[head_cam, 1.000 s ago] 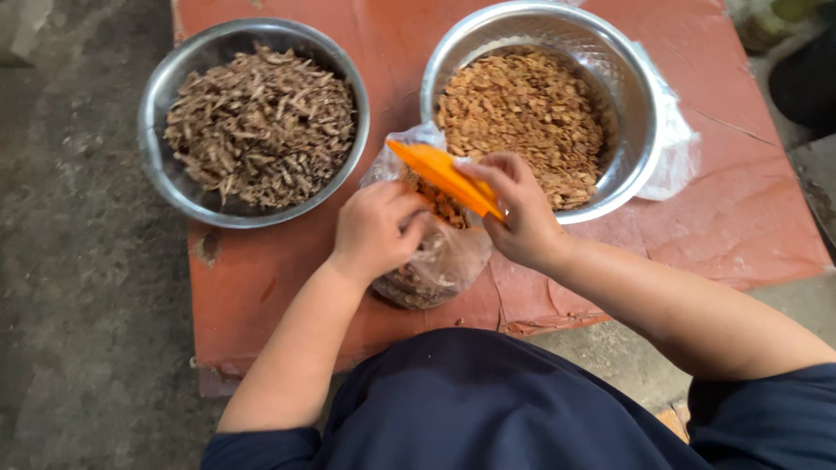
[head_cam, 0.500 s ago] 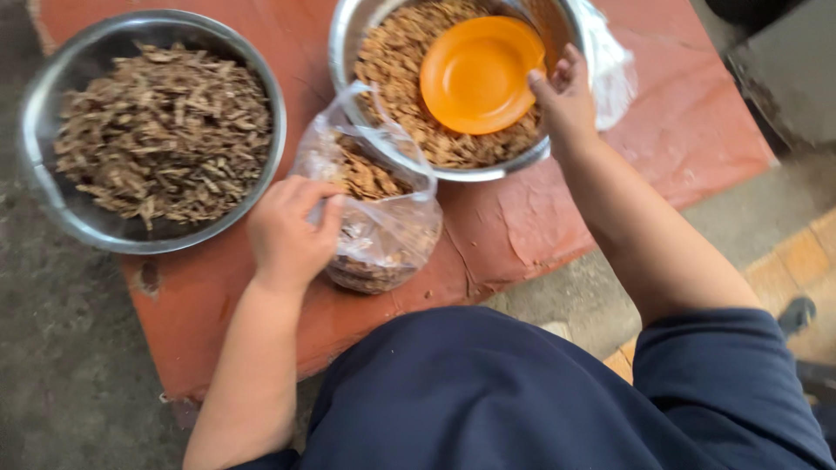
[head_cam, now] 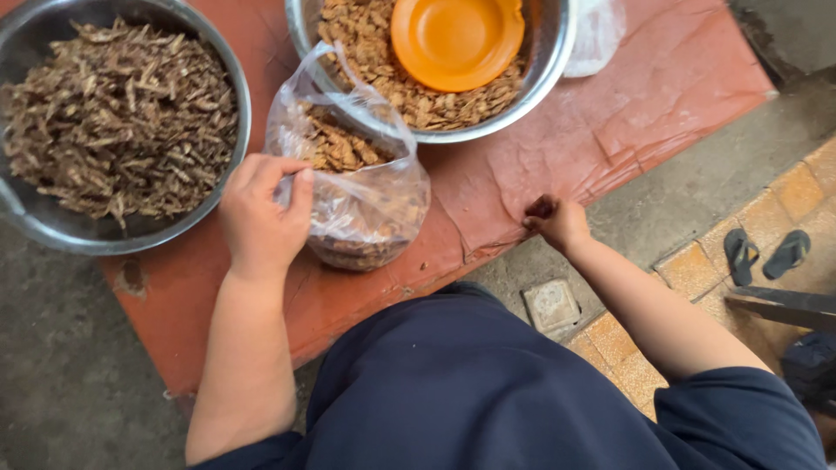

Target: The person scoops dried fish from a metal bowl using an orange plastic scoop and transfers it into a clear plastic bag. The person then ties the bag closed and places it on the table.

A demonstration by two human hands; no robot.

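My left hand grips the rim of a clear plastic bag partly filled with light brown dried pieces, standing on a red table. My right hand is at the table's near edge, fingers pinched together; whether something small is between them I cannot tell. An orange plastic dish lies inside the steel bowl of light brown pieces just behind the bag.
A second steel bowl of darker dried strips sits at the left. Another clear bag lies by the right bowl. On the ground to the right are a pair of sandals, a small square tile and yellow paving.
My right hand let go of the orange dish, which now lies in the bowl, and came down to the table's near edge. The left hand stayed on the bag.
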